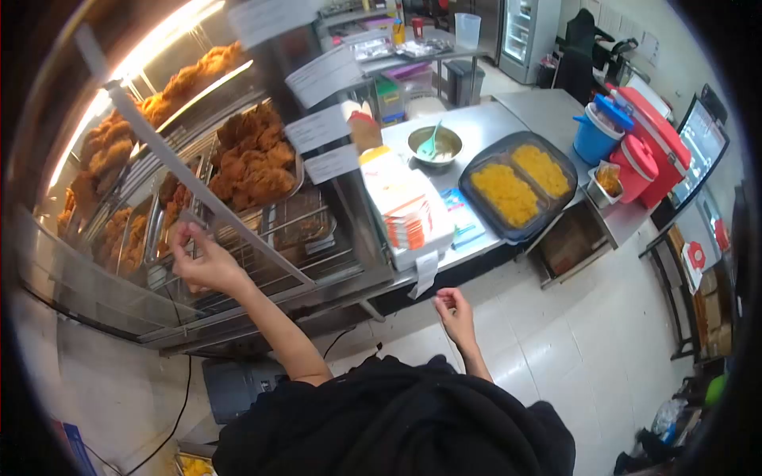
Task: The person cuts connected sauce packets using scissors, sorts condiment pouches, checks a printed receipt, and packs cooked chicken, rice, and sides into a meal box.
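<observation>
My left hand (209, 265) is raised at the lit display cabinet (349, 266), in front of its wire racks. Its fingers are curled together; what they hold, if anything, I cannot make out. Fried chicken (252, 159) is heaped in a metal tray just beyond it, and a browned, nearly bare tray (300, 220) sits to the right. Low in front of the counter hangs my right hand (456, 319), fingers curled in, with nothing visible in them. Nearest to it is a paper strip (425, 274) hanging over the counter edge, below a box of orange-and-white packets (414, 222).
On the steel counter (496, 119) stand a metal bowl (446, 161) with a green spoon and a black tray (474, 215) of yellow food. Farther right are a blue bucket (597, 136) and a red cooler box (665, 147). A dark bin (238, 387) stands beneath the cabinet.
</observation>
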Tool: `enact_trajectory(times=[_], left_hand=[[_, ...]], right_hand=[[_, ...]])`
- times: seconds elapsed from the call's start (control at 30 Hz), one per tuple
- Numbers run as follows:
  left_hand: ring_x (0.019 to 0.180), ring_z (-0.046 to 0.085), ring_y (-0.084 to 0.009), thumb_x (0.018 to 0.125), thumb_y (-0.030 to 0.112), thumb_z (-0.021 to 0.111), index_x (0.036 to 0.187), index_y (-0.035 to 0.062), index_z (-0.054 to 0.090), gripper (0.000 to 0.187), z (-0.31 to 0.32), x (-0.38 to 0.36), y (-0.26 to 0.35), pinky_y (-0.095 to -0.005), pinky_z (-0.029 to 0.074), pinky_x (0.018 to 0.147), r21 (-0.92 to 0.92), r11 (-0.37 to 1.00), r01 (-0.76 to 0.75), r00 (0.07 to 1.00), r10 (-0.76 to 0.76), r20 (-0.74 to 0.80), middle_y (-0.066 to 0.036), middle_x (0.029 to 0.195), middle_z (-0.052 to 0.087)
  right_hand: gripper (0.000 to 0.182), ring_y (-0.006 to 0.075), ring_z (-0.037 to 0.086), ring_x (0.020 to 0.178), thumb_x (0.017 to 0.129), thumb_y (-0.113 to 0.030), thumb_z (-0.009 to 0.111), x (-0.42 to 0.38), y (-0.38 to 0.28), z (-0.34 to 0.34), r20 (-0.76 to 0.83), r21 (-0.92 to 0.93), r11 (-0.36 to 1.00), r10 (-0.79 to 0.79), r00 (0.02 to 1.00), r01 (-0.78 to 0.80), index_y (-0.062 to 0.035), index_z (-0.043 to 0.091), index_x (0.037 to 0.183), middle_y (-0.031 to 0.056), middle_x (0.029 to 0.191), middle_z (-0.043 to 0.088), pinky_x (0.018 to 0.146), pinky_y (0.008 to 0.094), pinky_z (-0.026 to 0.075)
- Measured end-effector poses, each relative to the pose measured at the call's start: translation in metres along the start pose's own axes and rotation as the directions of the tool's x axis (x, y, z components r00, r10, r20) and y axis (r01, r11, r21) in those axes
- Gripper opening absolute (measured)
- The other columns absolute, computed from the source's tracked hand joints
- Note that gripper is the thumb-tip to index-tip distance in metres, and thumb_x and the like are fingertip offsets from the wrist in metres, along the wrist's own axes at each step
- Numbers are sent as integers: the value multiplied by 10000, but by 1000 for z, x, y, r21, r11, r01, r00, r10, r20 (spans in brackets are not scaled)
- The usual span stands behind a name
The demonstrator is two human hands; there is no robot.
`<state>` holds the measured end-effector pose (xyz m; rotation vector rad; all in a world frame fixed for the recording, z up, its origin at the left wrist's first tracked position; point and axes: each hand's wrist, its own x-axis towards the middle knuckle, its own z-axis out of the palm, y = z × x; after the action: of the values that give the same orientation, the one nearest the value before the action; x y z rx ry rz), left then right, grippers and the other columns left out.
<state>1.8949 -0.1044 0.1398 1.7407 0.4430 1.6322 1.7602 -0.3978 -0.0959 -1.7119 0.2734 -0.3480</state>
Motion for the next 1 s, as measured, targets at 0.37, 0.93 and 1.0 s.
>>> enact_trajectory(times=[0.37,0.93,1.0], left_hand=[[834,608,-246,781,177,663,914,22,651,204,43,-74,64,-341,460,769,163,981,-102,994,108,-32,-123,890,653],[898,581,-216,913,177,492,1125,-38,520,303,284,-349,277,-312,473,819,-371,907,-199,942,281,183,-166,1057,590],[1048,518,-204,926,95,438,1147,-7,495,250,334,-425,376,-331,403,920,-433,901,36,801,233,551,-141,1110,556]], right_hand=[[173,90,548,755,825,-124,615,87,38,-159,-84,153,988,-13,996,26,-29,566,961,20,841,590,690,235,446],[120,238,579,729,782,-177,594,474,6,-745,-303,-915,394,-814,496,87,-79,631,841,85,793,628,674,358,434],[214,219,536,912,789,-223,588,483,-1,-840,-287,-954,146,-707,647,-263,-115,591,973,54,986,592,788,395,385]])
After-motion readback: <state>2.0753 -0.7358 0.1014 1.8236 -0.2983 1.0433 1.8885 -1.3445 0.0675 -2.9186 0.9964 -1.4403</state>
